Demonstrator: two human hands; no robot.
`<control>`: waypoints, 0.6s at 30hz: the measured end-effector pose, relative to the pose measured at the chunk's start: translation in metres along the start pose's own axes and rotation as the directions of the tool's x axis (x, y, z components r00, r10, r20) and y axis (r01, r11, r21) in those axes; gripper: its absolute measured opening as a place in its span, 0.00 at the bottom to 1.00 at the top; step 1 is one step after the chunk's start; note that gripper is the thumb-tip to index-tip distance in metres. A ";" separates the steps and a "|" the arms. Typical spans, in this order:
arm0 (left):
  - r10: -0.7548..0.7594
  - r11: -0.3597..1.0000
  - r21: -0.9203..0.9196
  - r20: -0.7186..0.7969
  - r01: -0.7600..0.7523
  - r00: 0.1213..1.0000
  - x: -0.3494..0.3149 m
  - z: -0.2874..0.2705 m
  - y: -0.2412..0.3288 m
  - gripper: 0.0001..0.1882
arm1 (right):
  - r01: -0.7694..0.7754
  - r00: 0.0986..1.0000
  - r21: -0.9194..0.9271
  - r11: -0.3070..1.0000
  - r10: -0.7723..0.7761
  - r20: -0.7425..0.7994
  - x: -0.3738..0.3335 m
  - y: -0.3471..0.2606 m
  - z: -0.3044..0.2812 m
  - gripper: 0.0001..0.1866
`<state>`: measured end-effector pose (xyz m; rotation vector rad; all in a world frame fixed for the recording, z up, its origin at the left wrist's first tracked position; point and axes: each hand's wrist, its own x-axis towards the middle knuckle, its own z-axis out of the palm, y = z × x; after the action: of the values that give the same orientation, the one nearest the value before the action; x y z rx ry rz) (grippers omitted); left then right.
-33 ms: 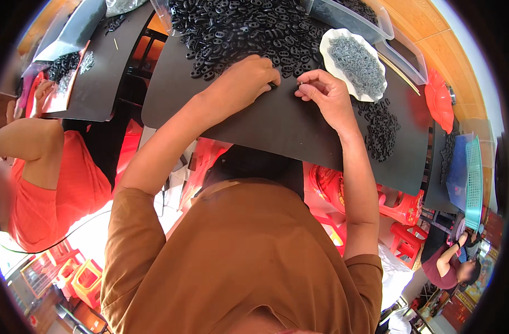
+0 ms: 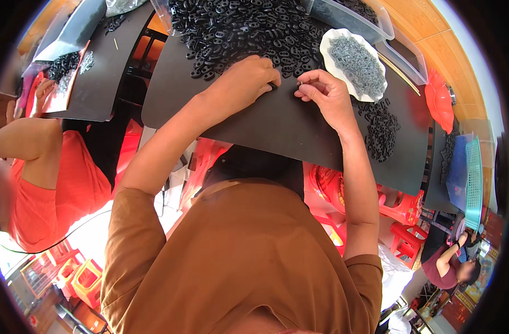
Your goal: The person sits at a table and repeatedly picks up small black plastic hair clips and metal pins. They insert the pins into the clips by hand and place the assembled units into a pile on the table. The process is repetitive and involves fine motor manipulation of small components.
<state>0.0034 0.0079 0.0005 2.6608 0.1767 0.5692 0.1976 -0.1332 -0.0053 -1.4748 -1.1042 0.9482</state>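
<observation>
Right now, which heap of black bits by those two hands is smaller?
The small heap of black pieces right of the right forearm, below the white scalloped dish in the picture; the other, much bigger heap spreads beyond the left hand.

Heap of parts (image 2: 246, 33) on table (image 2: 254, 128), dish (image 2: 325, 49) to its right, pile (image 2: 381, 133) before the dish

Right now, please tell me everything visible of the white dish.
The white dish has a wavy rim and looks smooth; plastic or ceramic, I cannot tell. It sits upright on the dark table, right of the large pile of black pieces, holding a heap of small grey pieces mostly covering its inside. The right hand is close to its lower left edge; whether they touch is unclear.
</observation>
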 end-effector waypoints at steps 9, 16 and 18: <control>-0.497 0.342 -0.868 0.157 0.359 0.853 0.008 0.017 0.006 0.12 | 0.008 1.000 -0.046 0.999 -0.008 -0.013 -0.001 -0.003 0.005 0.06; -0.481 0.156 -0.921 0.245 0.357 0.842 0.008 0.016 0.006 0.14 | 0.052 0.999 0.002 0.999 -0.052 0.000 -0.002 -0.006 0.009 0.04; -0.485 0.155 -0.914 0.261 0.376 0.835 0.008 0.016 0.007 0.14 | 0.055 0.998 0.025 0.998 -0.055 -0.004 -0.003 -0.010 0.010 0.05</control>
<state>0.0174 -0.0022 -0.0071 1.2497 0.4539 0.3868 0.1859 -0.1326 0.0025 -1.4179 -1.1209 0.9176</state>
